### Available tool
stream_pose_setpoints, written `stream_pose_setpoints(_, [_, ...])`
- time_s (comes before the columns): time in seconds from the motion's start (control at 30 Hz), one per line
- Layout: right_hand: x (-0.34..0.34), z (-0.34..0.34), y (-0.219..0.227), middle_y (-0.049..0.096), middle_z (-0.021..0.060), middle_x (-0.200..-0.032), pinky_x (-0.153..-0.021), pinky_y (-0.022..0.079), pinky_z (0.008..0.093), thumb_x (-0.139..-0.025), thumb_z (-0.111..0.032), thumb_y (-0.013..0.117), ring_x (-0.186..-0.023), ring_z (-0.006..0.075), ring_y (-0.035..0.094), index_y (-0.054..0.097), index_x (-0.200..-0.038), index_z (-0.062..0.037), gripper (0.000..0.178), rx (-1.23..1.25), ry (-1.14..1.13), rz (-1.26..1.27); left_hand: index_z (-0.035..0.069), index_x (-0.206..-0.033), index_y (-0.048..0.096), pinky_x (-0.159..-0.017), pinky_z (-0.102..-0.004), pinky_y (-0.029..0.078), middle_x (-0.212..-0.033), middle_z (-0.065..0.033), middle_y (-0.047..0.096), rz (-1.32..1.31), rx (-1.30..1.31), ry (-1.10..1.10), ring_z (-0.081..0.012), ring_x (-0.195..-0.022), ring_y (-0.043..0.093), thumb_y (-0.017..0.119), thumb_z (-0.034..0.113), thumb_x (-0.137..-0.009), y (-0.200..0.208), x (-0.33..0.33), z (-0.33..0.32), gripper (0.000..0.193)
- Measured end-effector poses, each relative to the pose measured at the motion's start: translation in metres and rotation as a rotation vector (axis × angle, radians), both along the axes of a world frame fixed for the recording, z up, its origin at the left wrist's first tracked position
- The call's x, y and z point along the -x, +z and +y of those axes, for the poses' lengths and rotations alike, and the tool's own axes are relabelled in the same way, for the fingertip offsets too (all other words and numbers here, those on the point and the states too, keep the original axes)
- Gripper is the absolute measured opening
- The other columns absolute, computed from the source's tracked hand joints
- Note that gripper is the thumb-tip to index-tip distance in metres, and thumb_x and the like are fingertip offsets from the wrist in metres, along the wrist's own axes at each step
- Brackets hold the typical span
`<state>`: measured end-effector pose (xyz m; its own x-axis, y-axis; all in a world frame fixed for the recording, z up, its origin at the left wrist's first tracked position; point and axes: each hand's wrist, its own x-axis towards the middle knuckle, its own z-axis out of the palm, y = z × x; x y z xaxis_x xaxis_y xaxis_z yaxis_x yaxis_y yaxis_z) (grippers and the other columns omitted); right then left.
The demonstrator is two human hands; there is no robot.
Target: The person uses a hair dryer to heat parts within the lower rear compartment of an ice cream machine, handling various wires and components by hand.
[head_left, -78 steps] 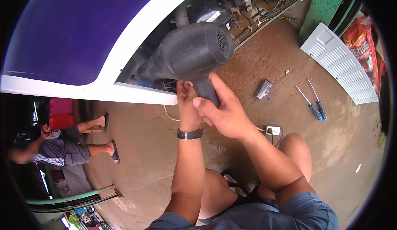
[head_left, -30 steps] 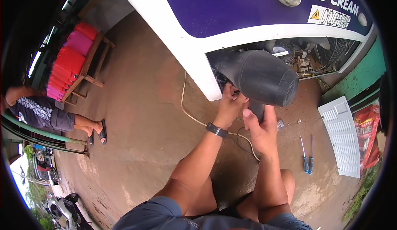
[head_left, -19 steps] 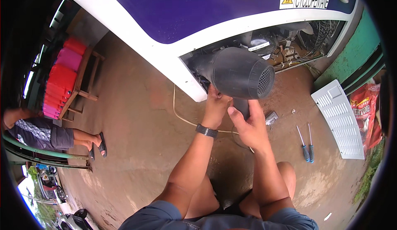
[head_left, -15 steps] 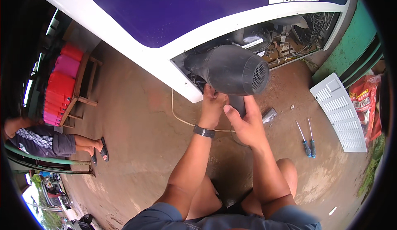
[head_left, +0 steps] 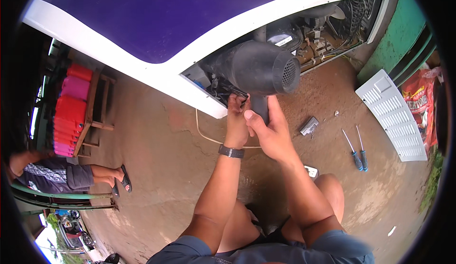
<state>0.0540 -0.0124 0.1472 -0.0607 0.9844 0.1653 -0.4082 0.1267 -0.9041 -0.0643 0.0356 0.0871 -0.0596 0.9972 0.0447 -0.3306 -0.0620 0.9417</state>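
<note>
A black hair dryer [head_left: 256,69] is held up by its handle in my right hand [head_left: 273,131], with the thumb along the handle. Its round vented rear end points right and toward me, and its nozzle end reaches into the open lower compartment [head_left: 304,38] of a white and dark blue cabinet [head_left: 118,17]. Just left of the handle is my left hand [head_left: 236,121], wearing a dark wristwatch [head_left: 231,151]. Its fingers are curled at the compartment's lower edge, beside dark wires [head_left: 228,84]. What they pinch is hidden.
Two screwdrivers [head_left: 358,160] and a small grey box-shaped part [head_left: 309,125] lie on the floor at right. A grey louvred panel [head_left: 392,114] leans near a red bag [head_left: 420,100]. A pale cable [head_left: 204,132] curves along the ground. At left, a person [head_left: 71,173] is beside a wooden bench [head_left: 92,102].
The cabinet and hair dryer sit slightly lower-left to higher-left in view as my head shifts. A white socket block now shows beside my right forearm. Both hands keep nearly the same pose.
</note>
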Motion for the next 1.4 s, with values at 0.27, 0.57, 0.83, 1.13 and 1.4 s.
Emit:
stream_pose_setpoints(0.27, [0.022,0.005,-0.004,0.06,0.0101,-0.128,-0.095,0.049,0.0327,-0.102,-0.019,0.066,-0.11,0.0179,0.058,0.043,-0.152,-0.0039,0.057,0.056,0.02,0.061,0.005,-0.136,0.045,-0.041,-0.0154,0.039,-0.126,-0.0032,0.062,0.014,0.012,-0.028,-0.004,-0.09,0.063,0.068,0.013,-0.101,-0.007,0.024,-0.002,0.042])
stream_pose_setpoints(0.57, [0.022,0.002,0.009,0.058,0.0055,-0.109,-0.068,0.05,0.0279,-0.102,-0.013,0.065,-0.087,0.0115,0.057,0.041,-0.151,-0.0035,0.056,0.064,0.039,0.195,0.009,-0.146,0.042,-0.049,-0.0153,0.043,-0.139,-0.0032,0.057,0.04,0.111,-0.08,-0.011,-0.122,0.061,0.059,0.002,-0.094,0.018,0.016,-0.008,0.055])
stream_pose_setpoints(0.83, [0.017,0.002,0.009,0.06,0.0056,-0.109,-0.065,0.049,0.0281,-0.102,-0.015,0.065,-0.086,0.0127,0.058,0.044,-0.148,-0.0035,0.052,0.079,0.001,0.149,0.004,-0.14,0.04,-0.04,-0.0221,0.047,-0.126,-0.0071,0.068,0.042,0.091,-0.052,-0.0045,-0.063,0.054,0.067,0.017,-0.104,0.027,0.008,-0.008,0.047])
stream_pose_setpoints(1.13, [0.008,-0.001,0.014,0.061,0.0056,-0.103,-0.061,0.047,0.0267,-0.1,-0.014,0.063,-0.082,0.0128,0.057,0.047,-0.143,-0.0052,0.047,0.055,0.007,0.101,0.003,-0.14,0.041,-0.043,-0.0234,0.049,-0.123,-0.0109,0.065,0.064,0.109,-0.075,-0.0112,-0.079,0.068,0.07,0.024,-0.103,0.024,0.008,-0.005,0.051])
stream_pose_setpoints(1.4, [0.004,-0.003,0.013,0.06,0.0053,-0.102,-0.059,0.046,0.0254,-0.098,-0.013,0.065,-0.08,0.0117,0.058,0.048,-0.141,-0.0063,0.047,0.056,0.005,0.083,0.001,-0.141,0.042,-0.077,-0.0282,0.058,-0.119,-0.0117,0.064,0.088,0.077,-0.021,-0.0179,-0.103,0.07,0.075,0.027,-0.1,0.018,0.007,-0.004,0.059])
